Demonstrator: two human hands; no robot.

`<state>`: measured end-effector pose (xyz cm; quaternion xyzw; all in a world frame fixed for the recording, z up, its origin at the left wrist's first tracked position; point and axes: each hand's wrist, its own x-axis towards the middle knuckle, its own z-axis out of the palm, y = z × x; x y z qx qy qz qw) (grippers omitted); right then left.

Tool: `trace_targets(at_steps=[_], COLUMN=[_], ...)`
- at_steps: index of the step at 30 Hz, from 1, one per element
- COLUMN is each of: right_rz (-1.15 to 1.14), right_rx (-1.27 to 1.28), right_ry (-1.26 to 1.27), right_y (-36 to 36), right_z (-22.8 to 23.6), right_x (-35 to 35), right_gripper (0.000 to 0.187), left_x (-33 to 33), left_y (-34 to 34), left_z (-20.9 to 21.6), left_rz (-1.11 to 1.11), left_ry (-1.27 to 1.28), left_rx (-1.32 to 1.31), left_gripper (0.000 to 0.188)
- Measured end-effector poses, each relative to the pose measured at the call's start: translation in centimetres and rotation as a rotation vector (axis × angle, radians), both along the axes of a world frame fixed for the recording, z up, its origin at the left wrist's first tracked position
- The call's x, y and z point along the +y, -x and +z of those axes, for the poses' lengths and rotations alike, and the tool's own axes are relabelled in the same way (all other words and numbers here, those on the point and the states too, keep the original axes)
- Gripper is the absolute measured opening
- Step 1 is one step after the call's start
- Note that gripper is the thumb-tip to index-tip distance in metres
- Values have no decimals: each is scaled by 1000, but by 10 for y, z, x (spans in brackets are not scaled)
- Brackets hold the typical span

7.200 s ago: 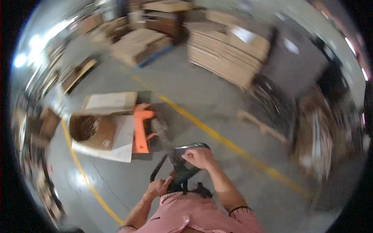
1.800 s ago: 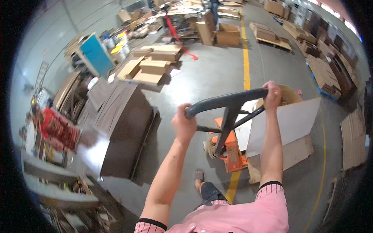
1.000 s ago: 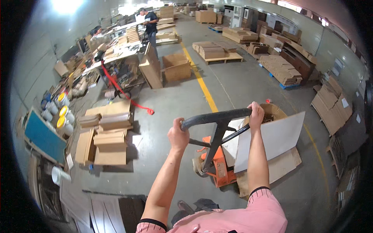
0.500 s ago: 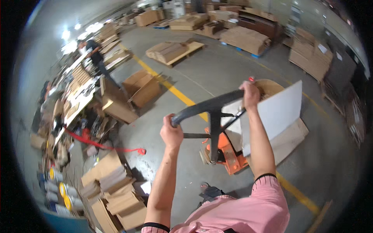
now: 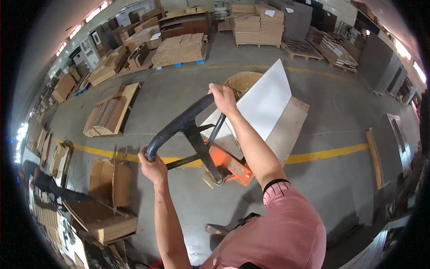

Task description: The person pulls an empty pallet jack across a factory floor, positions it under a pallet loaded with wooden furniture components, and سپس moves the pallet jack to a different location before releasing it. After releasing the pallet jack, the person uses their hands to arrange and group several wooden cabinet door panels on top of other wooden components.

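Both my hands grip the black loop handle [image 5: 179, 125] of an orange pallet jack [image 5: 230, 168]. My left hand [image 5: 153, 166] holds the near, lower end of the handle. My right hand [image 5: 222, 97] holds its far, upper end. The jack carries a wooden pallet [image 5: 289, 127] with a large white board [image 5: 264, 103] leaning on it and a round tan cardboard drum [image 5: 242, 82] behind. My pink sleeve and a sandalled foot [image 5: 217, 229] show below.
A yellow line [image 5: 331, 154] crosses the grey concrete floor. Open cardboard boxes [image 5: 109, 184] lie to the left, flat cardboard stacks [image 5: 109, 114] further left, tall stacks on pallets [image 5: 257, 24] at the back, a long plank [image 5: 375, 157] and dark panels [image 5: 398, 139] to the right.
The view has swung round as I turn with the jack; the pallet and white board stay ahead of me. Both hands keep their grip on the handle.
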<state>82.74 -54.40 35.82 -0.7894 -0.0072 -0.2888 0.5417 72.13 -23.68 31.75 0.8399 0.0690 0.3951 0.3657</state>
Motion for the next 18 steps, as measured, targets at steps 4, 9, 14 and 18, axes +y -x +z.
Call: trace_targets(at_steps=[4, 9, 14, 18], right_rz=[-157, -399, -550, -733], right_rx=[89, 66, 76, -31], right_ry=[82, -6, -24, -5], right_y=[-75, -161, -243, -310], right_z=[6, 5, -1, -2], right_x=[44, 64, 71, 59], right_gripper=[51, 49, 39, 40], left_x=[57, 77, 70, 28], left_y=[-125, -295, -463, -576], left_z=[10, 6, -22, -22], left_rz=[-138, -317, -445, -506], left_ry=[-17, -35, -68, -155], left_rx=[37, 37, -52, -108], left_gripper=[29, 29, 27, 25])
